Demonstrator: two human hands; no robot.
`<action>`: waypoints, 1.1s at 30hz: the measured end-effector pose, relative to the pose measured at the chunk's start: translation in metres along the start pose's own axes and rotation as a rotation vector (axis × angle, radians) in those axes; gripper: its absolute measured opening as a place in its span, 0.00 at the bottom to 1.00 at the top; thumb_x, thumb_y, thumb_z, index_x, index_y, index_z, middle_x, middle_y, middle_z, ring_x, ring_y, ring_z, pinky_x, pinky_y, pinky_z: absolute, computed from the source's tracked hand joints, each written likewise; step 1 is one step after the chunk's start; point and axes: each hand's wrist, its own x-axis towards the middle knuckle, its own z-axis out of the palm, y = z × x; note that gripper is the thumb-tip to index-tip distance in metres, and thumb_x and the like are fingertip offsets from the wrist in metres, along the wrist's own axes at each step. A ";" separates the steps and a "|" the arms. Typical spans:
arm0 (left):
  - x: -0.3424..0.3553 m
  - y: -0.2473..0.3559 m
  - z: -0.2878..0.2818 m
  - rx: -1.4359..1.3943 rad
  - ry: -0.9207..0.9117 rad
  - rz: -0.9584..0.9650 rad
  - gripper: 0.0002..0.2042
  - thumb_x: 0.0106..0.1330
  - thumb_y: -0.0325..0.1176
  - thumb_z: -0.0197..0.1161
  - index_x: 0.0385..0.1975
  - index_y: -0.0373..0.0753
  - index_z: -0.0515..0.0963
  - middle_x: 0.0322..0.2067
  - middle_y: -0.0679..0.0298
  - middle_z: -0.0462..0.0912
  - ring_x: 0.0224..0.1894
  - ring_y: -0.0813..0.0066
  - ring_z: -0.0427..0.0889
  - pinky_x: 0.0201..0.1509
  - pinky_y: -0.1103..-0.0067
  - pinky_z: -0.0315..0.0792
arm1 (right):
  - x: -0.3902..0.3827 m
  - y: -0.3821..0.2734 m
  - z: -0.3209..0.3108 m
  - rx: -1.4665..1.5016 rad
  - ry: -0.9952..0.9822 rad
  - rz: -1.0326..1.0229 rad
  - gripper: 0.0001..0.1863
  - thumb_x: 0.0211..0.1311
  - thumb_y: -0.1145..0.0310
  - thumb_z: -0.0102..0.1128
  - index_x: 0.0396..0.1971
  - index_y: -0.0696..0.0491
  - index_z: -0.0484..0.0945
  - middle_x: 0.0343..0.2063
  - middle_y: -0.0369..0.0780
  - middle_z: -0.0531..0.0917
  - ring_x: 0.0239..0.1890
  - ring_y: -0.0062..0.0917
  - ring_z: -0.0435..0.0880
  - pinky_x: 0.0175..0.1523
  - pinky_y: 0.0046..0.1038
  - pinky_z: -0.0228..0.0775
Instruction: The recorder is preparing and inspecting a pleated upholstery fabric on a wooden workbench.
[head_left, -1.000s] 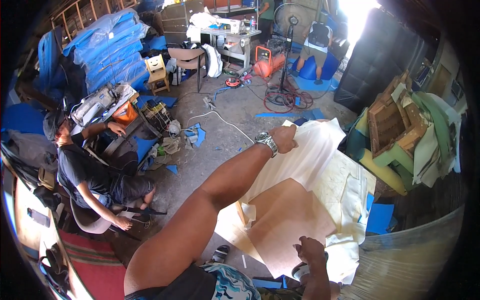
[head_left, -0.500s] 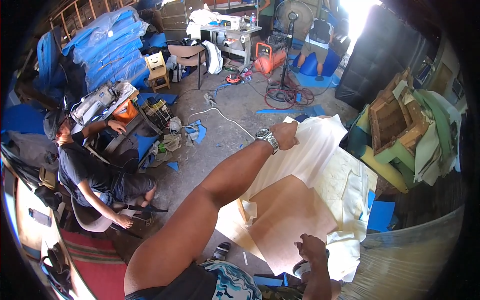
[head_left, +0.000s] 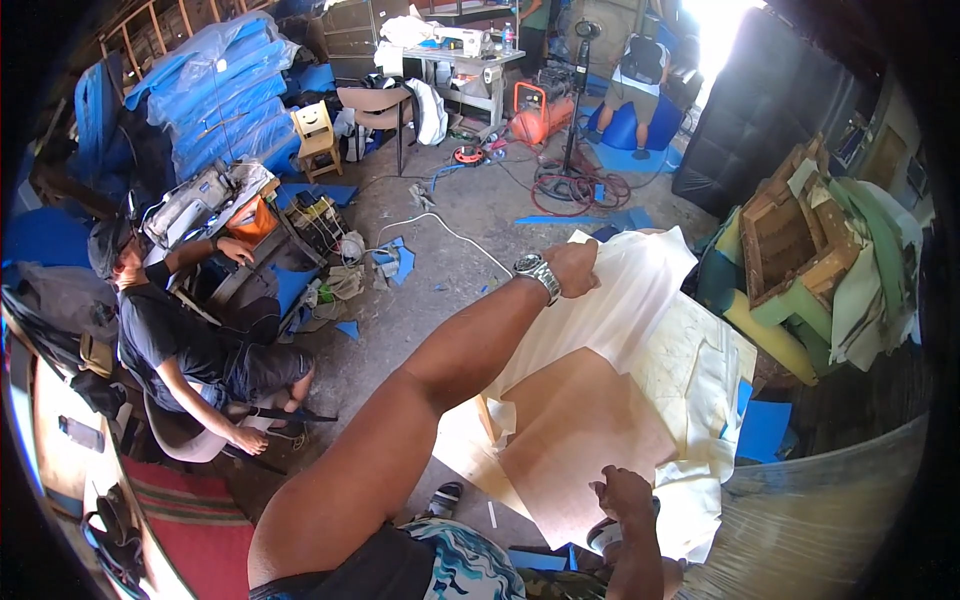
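Note:
My left hand (head_left: 573,270), a metal watch on its wrist, reaches far out with its fingers closed on a sheet of thin white fabric (head_left: 625,300). The fabric falls in folds from the hand toward me. Beneath its near end lies a tan board-like sheet (head_left: 590,440), its corners uncovered. Close to my body, my right hand (head_left: 627,495) is curled closed above the near right part of the tan sheet; whatever it holds, if anything, I cannot make out. A pale rounded object (head_left: 604,535) shows partly beside the right wrist.
More cream fabric (head_left: 690,400) covers the table's right side. Beyond it stands a wooden frame with green padding (head_left: 790,250). A person (head_left: 190,340) sits at left by a sewing machine (head_left: 195,205); another bends over at the back (head_left: 640,75). A white cord (head_left: 455,235) crosses the floor.
Both of my hands and the fabric stay nearly still. The person at the back has shifted slightly.

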 end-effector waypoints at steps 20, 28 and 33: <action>0.000 0.004 -0.004 0.001 -0.035 -0.029 0.25 0.57 0.45 0.68 0.44 0.31 0.70 0.41 0.44 0.82 0.48 0.46 0.81 0.52 0.60 0.73 | 0.002 -0.002 -0.001 -0.013 -0.029 0.006 0.21 0.65 0.51 0.57 0.43 0.55 0.78 0.37 0.49 0.84 0.43 0.43 0.84 0.47 0.43 0.76; 0.001 0.002 -0.002 0.003 -0.034 -0.015 0.24 0.59 0.44 0.67 0.45 0.30 0.71 0.40 0.43 0.82 0.46 0.45 0.81 0.49 0.59 0.73 | 0.002 -0.002 -0.002 -0.010 -0.041 0.018 0.21 0.64 0.51 0.57 0.43 0.55 0.78 0.38 0.49 0.84 0.44 0.43 0.84 0.48 0.43 0.76; 0.000 0.001 -0.001 0.014 -0.002 0.003 0.23 0.59 0.44 0.67 0.43 0.31 0.71 0.40 0.44 0.83 0.46 0.46 0.81 0.50 0.60 0.74 | 0.002 0.000 0.000 -0.006 -0.025 0.006 0.21 0.64 0.51 0.57 0.43 0.55 0.78 0.38 0.49 0.84 0.43 0.43 0.84 0.48 0.43 0.76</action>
